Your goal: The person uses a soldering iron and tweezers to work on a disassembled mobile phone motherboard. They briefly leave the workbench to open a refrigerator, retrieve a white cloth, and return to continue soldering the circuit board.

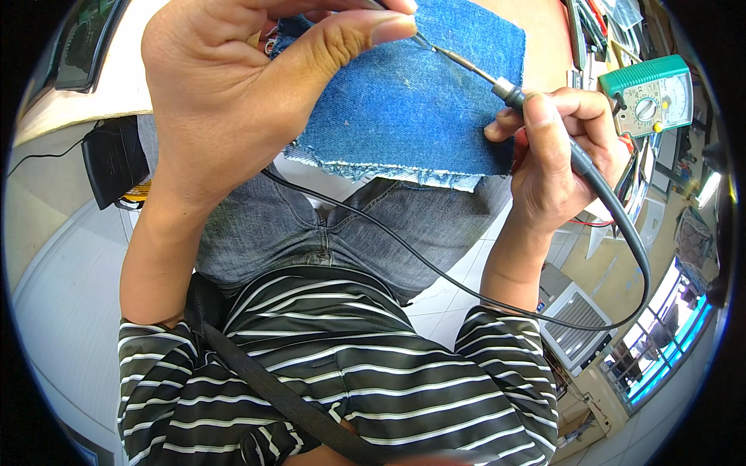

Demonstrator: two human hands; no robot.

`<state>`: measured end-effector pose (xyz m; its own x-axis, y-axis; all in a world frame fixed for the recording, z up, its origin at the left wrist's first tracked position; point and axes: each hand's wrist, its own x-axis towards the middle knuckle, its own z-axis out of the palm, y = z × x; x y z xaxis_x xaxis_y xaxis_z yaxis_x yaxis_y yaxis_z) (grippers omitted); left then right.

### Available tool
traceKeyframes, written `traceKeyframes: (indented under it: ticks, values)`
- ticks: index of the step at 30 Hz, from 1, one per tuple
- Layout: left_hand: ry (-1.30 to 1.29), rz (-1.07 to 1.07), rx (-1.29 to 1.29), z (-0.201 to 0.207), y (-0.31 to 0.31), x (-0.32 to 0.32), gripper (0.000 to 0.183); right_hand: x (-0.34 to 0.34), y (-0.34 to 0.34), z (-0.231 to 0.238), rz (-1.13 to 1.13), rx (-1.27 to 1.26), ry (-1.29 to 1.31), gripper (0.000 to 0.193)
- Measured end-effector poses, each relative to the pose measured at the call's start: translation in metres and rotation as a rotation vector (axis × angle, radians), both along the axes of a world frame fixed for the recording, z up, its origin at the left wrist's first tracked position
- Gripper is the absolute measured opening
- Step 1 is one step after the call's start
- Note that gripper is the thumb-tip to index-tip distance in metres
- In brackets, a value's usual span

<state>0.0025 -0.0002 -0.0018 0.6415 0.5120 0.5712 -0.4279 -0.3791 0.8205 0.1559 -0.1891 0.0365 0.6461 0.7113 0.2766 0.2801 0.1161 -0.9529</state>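
Over the blue denim cloth (404,116), my left hand (233,85) is closed on what look like dark metal tweezers (422,40), mostly hidden behind the thumb and fingers. My right hand (563,147) grips a soldering iron (511,93) like a pen, its tip pointing up and left. The iron's tip and the tweezers' point meet, or nearly so, above the cloth; whether anything small sits between them cannot be made out. From the iron's back end a black cable (435,268) loops down and runs left across my lap.
A green analog multimeter (649,93) stands at the right, beside several hand tools (590,31). At the far left lies a black glossy device (87,46) on the pale tabletop (128,78). The cloth's frayed edge hangs over the table's near side.
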Motion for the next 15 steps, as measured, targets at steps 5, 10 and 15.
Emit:
traceKeyframes:
  ticks: [5, 10, 15]
  values:
    - [0.001, -0.007, 0.002, -0.0005, 0.0004, 0.0002, 0.014, -0.0004, -0.0007, -0.0004, 0.005, 0.019, 0.047, 0.016]
    - [0.001, -0.007, 0.022, -0.0008, 0.001, 0.0001, 0.014, -0.0001, -0.0007, 0.0001, 0.008, 0.005, 0.019, 0.017]
    - [0.02, -0.001, 0.047, -0.0004, 0.0025, -0.0005, 0.014, -0.0003, -0.0007, -0.0001, 0.012, 0.015, 0.043, 0.017]
